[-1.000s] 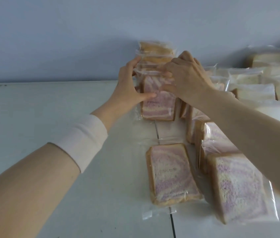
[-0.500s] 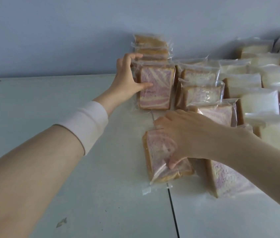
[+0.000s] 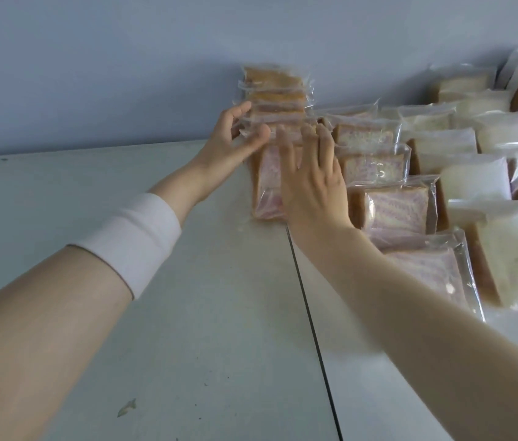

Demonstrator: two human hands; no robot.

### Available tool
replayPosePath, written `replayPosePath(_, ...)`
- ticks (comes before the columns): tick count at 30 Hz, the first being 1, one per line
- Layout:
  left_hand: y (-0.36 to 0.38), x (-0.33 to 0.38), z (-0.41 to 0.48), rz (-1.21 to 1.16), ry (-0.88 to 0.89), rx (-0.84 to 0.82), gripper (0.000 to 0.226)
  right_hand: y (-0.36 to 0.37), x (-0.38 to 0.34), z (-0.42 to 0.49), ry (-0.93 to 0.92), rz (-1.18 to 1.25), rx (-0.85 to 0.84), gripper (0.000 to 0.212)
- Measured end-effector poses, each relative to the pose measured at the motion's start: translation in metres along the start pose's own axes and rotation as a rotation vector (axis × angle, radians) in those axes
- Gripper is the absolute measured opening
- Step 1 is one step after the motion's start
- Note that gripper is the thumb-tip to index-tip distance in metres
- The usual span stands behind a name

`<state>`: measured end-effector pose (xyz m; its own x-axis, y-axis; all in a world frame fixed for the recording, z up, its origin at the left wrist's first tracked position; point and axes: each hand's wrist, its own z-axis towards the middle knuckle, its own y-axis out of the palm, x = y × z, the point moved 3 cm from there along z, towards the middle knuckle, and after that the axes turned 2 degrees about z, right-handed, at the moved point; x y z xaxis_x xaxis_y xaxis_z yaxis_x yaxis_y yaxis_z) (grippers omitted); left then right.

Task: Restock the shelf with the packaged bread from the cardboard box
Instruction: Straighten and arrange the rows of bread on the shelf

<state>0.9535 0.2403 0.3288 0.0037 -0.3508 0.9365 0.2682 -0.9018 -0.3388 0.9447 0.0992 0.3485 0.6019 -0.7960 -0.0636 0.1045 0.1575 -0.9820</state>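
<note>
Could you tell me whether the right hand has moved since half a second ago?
Yes. The right hand went from near the shelf seam back toward the wall.

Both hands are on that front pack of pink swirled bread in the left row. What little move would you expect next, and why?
Probably letting go. The swirled bread pack stands at the front of its row, the right hand flat against its face and the left hand at its top left corner. If it stays upright, the hands can leave for another pack.
</note>
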Motion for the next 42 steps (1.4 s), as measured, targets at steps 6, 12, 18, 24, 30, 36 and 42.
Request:
replayPosePath(6,0.007,-0.01,-0.006,0.124,0.054,0.065,0.076,0.017,0.0,-0.03,0.08,0.136,0.0,0.067)
replayPosePath(12,0.01,-0.007,-0.006,0.104,0.078,0.13,0.076,0.029,0.001,-0.022,0.11,0.207,-0.019,0.064)
replayPosePath(18,0.01,-0.007,-0.002,0.147,0.08,0.125,0.074,-0.001,0.006,-0.031,-0.086,0.358,-0.12,0.077)
replayPosePath(24,0.014,-0.001,-0.004,0.353,0.099,0.196,0.08,-0.051,0.092,-0.106,-0.274,0.279,-0.093,0.099)
replayPosePath(30,0.025,0.028,-0.008,0.817,0.473,0.153,0.079,-0.02,0.156,-0.125,-0.315,0.076,-0.211,0.105)
replayPosePath(36,0.043,0.049,0.0,1.157,0.603,-0.014,0.071,-0.009,0.154,-0.1,-0.391,0.086,-0.078,0.103)
replayPosePath(42,0.045,0.044,0.011,0.927,0.382,-0.124,0.078,-0.006,0.159,-0.082,-0.376,0.125,0.116,0.103)
